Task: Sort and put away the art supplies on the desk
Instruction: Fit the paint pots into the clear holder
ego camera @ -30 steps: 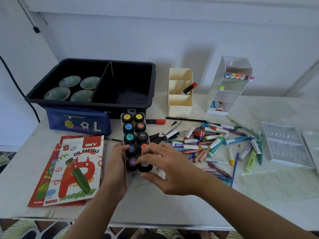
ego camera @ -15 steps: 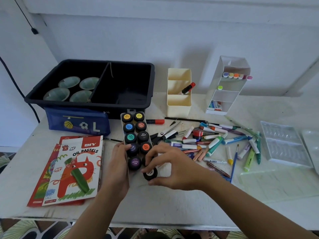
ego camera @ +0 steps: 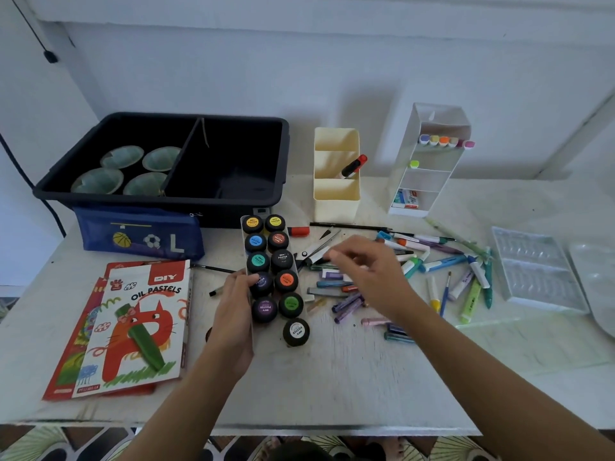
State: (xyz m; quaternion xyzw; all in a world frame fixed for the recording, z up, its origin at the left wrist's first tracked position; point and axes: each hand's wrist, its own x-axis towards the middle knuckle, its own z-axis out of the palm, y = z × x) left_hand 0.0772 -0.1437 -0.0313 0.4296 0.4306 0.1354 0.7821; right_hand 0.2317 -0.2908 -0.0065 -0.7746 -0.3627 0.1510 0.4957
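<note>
A long white paint tray [ego camera: 244,235] lies in the middle of the desk with several poster paint jars [ego camera: 281,260] in two rows. One black jar with a white lid label [ego camera: 296,331] stands at the tray's near right end, apart from both hands. My left hand [ego camera: 233,314] grips the tray's left edge, thumb on a purple jar. My right hand [ego camera: 366,271] hovers, blurred, over the loose pile of markers, pastels and brushes [ego camera: 446,262], fingers loosely curled with nothing seen in them.
At the back left is a black divided bin [ego camera: 159,198] holding green bowls [ego camera: 100,179], with a blue pouch [ego camera: 139,237] before it. Oil pastel boxes [ego camera: 133,327] lie left. A cream organizer [ego camera: 336,201], a white tiered organizer [ego camera: 429,181] and clear plastic trays [ego camera: 532,271] stand on the right.
My right hand let go of the white-labelled jar at the tray's near end and moved up and right over the marker pile. My left hand stayed on the tray.
</note>
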